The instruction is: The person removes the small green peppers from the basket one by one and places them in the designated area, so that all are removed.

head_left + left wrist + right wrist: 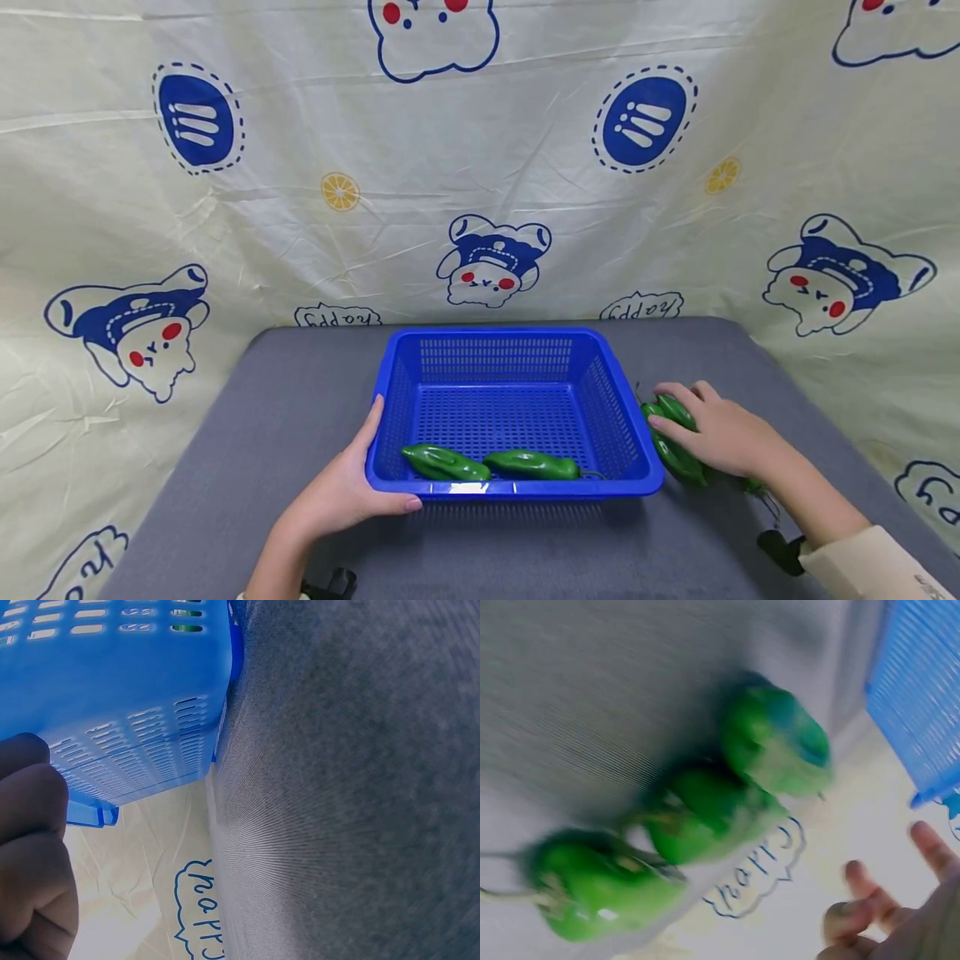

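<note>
A blue plastic basket [517,487] with slotted walls stands in the middle of the table. Two green peppers, one on the left [446,463] and one on the right [531,464], lie inside along its near wall. My left hand [341,487] grips the basket's near left corner, thumb along the front, with curled fingers [34,847] at the side wall. To the right of the basket, my right hand [723,433] reaches over green peppers [678,462], its thumb and fingers spread. The right wrist view shows three peppers [705,814] in a row, apart from the fingertips [930,844].
A grey cloth-covered table [300,400] lies under everything. Behind and beside it hangs a pale curtain [285,242] printed with cartoon bears and lettering. Dark wrist straps [782,550] show near the sleeves.
</note>
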Tool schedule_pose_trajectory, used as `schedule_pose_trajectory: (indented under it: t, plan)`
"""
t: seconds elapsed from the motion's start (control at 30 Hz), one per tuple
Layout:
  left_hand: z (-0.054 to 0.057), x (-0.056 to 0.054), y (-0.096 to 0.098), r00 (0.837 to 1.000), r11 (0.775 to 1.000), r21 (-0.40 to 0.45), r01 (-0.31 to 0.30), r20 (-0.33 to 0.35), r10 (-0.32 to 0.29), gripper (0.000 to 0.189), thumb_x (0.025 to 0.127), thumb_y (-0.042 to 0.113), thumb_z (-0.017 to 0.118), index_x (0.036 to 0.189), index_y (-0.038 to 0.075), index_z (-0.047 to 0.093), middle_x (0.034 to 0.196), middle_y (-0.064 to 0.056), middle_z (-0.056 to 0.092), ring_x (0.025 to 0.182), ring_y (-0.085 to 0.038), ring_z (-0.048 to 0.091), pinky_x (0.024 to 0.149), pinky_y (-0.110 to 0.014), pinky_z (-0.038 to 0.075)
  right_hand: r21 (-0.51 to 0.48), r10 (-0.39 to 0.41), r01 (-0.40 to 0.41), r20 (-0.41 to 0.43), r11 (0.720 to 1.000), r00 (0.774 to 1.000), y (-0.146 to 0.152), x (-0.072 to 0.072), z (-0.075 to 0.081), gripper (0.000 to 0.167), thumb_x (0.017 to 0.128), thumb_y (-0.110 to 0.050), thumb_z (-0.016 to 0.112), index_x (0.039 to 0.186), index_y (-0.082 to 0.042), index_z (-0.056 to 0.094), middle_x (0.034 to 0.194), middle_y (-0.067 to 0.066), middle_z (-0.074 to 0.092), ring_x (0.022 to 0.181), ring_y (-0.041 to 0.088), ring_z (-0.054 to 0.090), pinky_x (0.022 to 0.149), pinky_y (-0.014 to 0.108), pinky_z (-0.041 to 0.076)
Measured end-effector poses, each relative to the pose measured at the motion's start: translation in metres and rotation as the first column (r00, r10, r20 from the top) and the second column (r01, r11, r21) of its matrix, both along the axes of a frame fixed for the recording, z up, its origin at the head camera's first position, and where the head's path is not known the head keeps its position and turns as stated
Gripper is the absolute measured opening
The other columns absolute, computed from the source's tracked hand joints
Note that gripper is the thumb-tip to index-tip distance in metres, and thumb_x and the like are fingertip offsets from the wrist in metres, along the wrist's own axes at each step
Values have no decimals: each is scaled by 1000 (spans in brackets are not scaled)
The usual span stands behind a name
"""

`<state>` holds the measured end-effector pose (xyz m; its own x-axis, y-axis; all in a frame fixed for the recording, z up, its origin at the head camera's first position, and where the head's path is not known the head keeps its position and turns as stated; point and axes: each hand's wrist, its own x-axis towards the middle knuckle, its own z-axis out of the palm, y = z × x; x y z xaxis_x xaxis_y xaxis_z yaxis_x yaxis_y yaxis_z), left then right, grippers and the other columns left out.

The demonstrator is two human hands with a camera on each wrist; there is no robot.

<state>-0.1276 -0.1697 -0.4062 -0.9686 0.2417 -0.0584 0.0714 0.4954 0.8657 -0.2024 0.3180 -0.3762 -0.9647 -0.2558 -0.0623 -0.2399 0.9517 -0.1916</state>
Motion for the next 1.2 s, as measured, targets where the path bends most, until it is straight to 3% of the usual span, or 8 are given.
schedule_pose_trajectory:
  t: [0.2,0.37,0.6,0.73,0.93,1.2]
  plan:
    - [0,0,-1,1000,1000,18,8,-1,-8,136,67,37,92,160,26,-8,166,-15,15,130,-27,48,108,-48,38,-85,27,-36,-102,996,994,-21,-3,31,65,96,-62,49,148,-23,39,133,20,50,117,41,57,73,55,52]
    - [0,0,0,1000,999,43,17,3,-17,136,68,34,92,160,26,-8,166,-15,12,129,-27,50,106,-46,40,-94,46,-58,-128,994,991,-47,-2,46,74,91,-69,51,150,-26,38,136,17,50,120,40,57,77,56,53]
    - [-1,0,1,1000,1000,29,12,1,-12,136,68,36,91,160,26,-8,167,-14,11,132,-29,47,108,-48,39,-128,110,-127,-130,984,985,-80,-3,55,74,89,-70,53,149,-30,38,135,12,52,122,35,57,78,53,55]
    - [-1,1,1,1000,1000,25,13,-1,-13,136,68,37,91,160,25,-8,167,-12,8,137,-31,43,109,-49,37,-169,154,-167,-83,971,985,-96,-4,57,78,86,-73,55,150,-33,35,137,8,53,115,29,60,79,50,55]
    - [1,1,3,1000,1000,9,-1,15,1,136,67,39,91,160,27,-8,167,-12,8,136,-30,43,109,-50,36,-311,258,-234,38,921,965,-115,-5,63,79,86,-62,66,152,-39,29,141,1,52,75,18,55,59,31,47]
    - [2,2,4,999,1000,-1,-6,38,7,135,69,38,90,160,27,-8,167,-14,8,132,-32,47,107,-49,40,-352,337,-290,80,890,938,-135,-5,63,80,83,-62,70,151,-44,31,145,-7,50,72,17,53,60,29,46]
